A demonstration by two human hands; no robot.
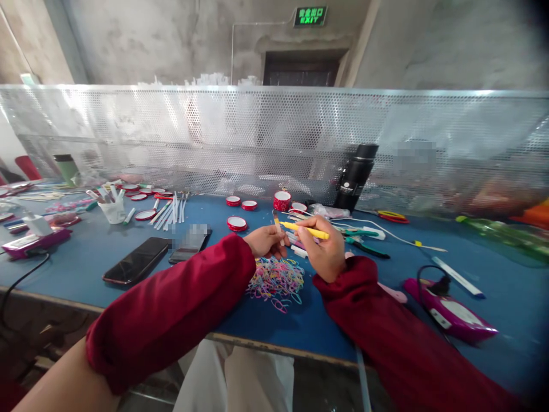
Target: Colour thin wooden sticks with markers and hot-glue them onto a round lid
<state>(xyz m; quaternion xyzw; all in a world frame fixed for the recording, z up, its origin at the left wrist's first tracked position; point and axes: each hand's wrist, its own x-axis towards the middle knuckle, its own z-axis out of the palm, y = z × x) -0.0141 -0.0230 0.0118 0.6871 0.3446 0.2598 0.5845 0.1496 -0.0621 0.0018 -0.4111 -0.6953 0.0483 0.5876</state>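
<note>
My left hand (263,241) pinches a thin pale stick with a dark upper end (277,220), held nearly upright; its exact kind is too small to tell. A yellow marker pen (316,231) is gripped in my right hand (325,252), its thin end pointing left toward the stick. Whether the two touch I cannot tell. Below both hands lies a loose heap of small coloured rubber bands (277,280) on the blue tabletop (295,335). Several pens (299,250) lie partly hidden behind my hands.
Two phones (137,260) lie left. Red-rimmed round tins (237,224) and a white cup of pens (112,210) stand farther back. Green-handled pliers (364,243), a purple power strip (450,312) and a black bottle (357,177) are right. A perforated metal screen (240,131) closes the back.
</note>
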